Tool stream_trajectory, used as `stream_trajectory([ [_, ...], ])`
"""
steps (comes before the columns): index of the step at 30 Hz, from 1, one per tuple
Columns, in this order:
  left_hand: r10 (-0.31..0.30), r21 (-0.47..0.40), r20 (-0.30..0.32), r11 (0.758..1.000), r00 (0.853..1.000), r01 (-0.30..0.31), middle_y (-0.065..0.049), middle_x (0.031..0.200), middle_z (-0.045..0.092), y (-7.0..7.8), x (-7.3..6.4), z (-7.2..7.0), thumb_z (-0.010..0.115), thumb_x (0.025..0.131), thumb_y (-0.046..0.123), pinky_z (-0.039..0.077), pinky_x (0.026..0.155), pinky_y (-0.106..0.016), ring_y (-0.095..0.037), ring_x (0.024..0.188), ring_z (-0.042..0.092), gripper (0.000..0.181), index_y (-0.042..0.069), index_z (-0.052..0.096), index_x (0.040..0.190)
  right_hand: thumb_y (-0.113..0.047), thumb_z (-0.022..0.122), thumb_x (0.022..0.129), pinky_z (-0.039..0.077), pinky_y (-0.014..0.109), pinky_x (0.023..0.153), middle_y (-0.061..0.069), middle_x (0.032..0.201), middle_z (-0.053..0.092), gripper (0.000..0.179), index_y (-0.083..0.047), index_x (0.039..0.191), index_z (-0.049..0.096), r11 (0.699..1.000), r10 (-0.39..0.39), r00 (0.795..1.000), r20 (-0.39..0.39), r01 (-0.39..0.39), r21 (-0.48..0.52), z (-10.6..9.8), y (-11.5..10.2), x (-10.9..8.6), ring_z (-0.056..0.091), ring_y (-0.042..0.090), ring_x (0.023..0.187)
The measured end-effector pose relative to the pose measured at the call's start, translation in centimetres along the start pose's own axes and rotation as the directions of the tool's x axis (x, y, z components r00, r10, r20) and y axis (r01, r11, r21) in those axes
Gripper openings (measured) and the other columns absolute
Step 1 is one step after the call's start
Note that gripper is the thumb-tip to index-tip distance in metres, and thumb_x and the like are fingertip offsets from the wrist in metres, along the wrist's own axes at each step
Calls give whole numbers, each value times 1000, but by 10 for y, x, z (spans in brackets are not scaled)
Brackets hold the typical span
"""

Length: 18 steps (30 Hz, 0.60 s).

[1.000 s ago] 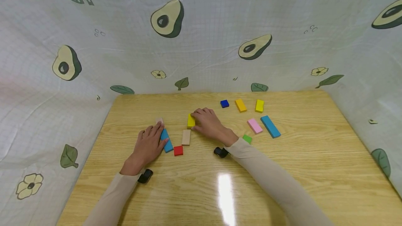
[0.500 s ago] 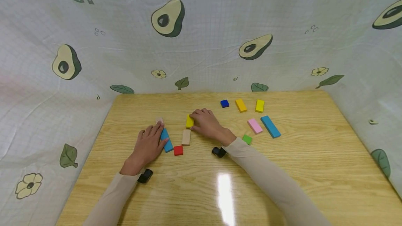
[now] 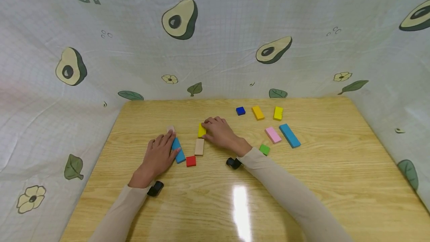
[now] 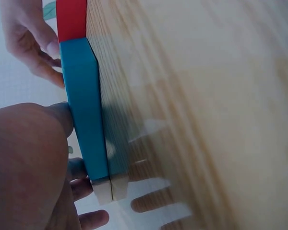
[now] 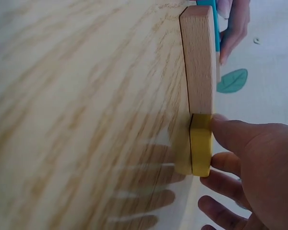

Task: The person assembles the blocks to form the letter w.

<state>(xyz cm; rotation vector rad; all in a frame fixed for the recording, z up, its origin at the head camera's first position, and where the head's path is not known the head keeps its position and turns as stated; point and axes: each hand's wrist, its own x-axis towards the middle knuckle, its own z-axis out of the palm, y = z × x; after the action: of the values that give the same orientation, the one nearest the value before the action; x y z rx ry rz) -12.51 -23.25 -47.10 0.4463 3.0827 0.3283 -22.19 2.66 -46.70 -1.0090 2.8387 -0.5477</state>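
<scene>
In the head view my left hand [image 3: 159, 154] lies with fingers stretched forward over a long blue block [image 3: 178, 151] and a small pale block [image 3: 171, 129] at its far end. Its thumb touches the blue block's side in the left wrist view. My right hand [image 3: 222, 133] pinches a yellow block [image 3: 201, 130] between thumb and fingers, flat on the table. A plain wooden block [image 3: 199, 147] lies just nearer, its end right at the yellow block's. The red block [image 3: 191, 161] sits between the near ends of the blue and wooden blocks.
Right of my hands lie a green block [image 3: 264, 149], a pink block [image 3: 273, 135] and another long blue block [image 3: 289, 136]. Farther back are a dark blue block [image 3: 240, 111], an orange block [image 3: 258, 112] and a second yellow block [image 3: 278, 113]. A printed cloth [image 3: 221, 29] rises behind the table [image 3: 336, 167].
My right hand has slid the yellow block a little left and slightly nearer, over the end of the wooden block. The left hand has stayed in place.
</scene>
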Motion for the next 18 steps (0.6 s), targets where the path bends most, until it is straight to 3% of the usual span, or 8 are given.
stream_trajectory([
  [9,-9,10,27,1000,1000,9,-22,167,37,1,1,-3,58,110,31,30,116,-68,-49,147,37,64,-3,40,161,-39,71,103,40,53,114,13,150,58,59,-6,150,60,1000,-8,1000,27,8,11,0,0,-2,52,35,134],
  [18,-6,19,34,1000,999,5,-22,166,38,1,2,-5,59,110,32,29,118,-68,-50,147,36,64,-2,41,160,-36,71,104,40,54,115,16,150,57,58,-4,151,59,999,-34,999,32,34,20,-2,-2,-4,52,37,134],
])
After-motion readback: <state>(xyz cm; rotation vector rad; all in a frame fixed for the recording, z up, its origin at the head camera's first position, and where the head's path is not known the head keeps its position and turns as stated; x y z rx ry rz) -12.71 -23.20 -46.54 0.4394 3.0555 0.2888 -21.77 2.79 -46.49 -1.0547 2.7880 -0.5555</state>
